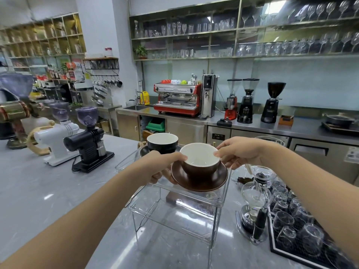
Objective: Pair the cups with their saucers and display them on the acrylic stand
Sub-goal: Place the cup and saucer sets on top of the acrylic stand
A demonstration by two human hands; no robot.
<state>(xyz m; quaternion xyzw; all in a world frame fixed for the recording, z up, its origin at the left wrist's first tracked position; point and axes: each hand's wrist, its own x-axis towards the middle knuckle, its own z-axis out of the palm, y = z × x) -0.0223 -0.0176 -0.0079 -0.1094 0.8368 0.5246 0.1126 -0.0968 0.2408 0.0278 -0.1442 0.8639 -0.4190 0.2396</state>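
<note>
The left hand (163, 167) grips the round brown saucer (200, 180); the right hand (240, 152) pinches the brown cup with white inside (200, 162) on it, over the clear acrylic stand (174, 214); a black cup (162, 142) sits behind.

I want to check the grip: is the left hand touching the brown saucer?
Touching. The head view shows the left hand gripping the left rim of the brown saucer, fingers under it and thumb on top.

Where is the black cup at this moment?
The black cup sits on its black saucer on the far part of the acrylic stand, centre of the head view, just behind and left of the brown cup.
</note>
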